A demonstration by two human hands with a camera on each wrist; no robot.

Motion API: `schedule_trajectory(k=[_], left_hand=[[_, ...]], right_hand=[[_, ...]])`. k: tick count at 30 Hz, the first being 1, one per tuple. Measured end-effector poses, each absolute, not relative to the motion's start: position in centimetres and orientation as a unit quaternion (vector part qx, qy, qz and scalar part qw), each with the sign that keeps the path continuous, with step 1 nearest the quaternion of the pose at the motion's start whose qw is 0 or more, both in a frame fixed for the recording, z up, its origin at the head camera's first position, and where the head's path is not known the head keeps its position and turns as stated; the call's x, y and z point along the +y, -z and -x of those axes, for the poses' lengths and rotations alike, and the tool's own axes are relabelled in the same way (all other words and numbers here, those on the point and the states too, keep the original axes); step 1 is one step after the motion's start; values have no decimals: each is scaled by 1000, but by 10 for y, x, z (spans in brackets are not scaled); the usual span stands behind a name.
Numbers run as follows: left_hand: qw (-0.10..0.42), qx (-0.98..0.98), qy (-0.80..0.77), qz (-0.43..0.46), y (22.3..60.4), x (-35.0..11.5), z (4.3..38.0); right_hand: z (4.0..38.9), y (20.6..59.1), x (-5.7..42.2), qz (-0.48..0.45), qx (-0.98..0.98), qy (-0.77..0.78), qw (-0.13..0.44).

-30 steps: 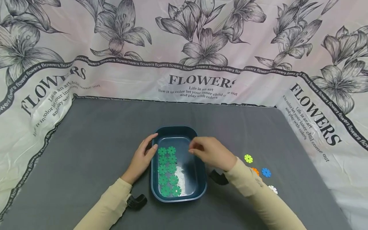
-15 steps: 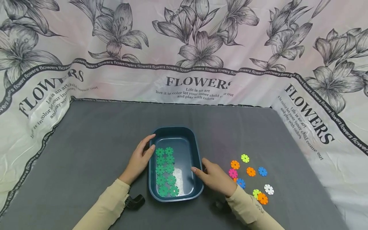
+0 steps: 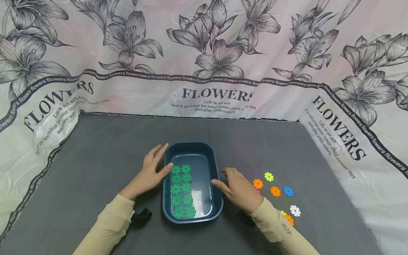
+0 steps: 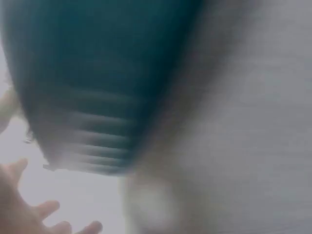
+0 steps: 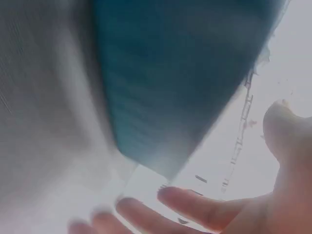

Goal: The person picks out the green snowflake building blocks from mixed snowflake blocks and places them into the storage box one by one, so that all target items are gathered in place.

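A dark blue tray (image 3: 192, 222) stands lengthwise on the grey cloth. Inside, along its left side, several green notched discs (image 3: 186, 188) lie in two columns; the tray's right half shows bare bottom. At the left wall is my left hand (image 3: 149, 176), fingers spread, the thumb tip over the rim. My right hand (image 3: 240, 189) is at the opposite wall with its thumb above the rim and its fingers outside. Both wrist views show extended fingers near the tray's outer wall (image 5: 161, 87); whether they touch it I cannot tell. Neither hand holds anything.
Right of the tray lie loose discs: yellow (image 3: 269, 176), orange (image 3: 275, 191), blue (image 3: 288, 191), white (image 3: 295, 210) and others partly hidden by the right sleeve (image 3: 277, 223). Flower-printed cloth (image 3: 220, 99) walls the table's back and sides.
My right hand has gone from above the tray's inside to its right wall. My left hand has loosened from the left rim, its fingers spreading. The green discs keep their arrangement.
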State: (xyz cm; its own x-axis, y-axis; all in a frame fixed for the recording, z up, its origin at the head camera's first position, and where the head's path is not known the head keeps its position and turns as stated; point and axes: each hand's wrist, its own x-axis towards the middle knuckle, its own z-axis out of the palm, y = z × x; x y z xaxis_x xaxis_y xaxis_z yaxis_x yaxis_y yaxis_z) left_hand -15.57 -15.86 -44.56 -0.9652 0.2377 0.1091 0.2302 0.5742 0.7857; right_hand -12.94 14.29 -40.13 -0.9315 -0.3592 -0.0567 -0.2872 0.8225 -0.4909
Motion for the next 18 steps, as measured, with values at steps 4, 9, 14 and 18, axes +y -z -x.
schedule_trajectory(k=[4, 9, 14, 18], left_hand=[[4, 933, -329, -146, 412, -156, 164], [-10, 964, -222, -145, 384, -130, 179], [-17, 972, -196, -132, 369, -115, 191], [-4, 971, -199, -135, 366, -113, 196]], right_hand=[[154, 382, 130, 226, 962, 151, -11], [190, 364, 106, 244, 966, 87, -25], [223, 358, 87, 215, 974, 76, -8], [235, 358, 88, 197, 977, 76, 1]])
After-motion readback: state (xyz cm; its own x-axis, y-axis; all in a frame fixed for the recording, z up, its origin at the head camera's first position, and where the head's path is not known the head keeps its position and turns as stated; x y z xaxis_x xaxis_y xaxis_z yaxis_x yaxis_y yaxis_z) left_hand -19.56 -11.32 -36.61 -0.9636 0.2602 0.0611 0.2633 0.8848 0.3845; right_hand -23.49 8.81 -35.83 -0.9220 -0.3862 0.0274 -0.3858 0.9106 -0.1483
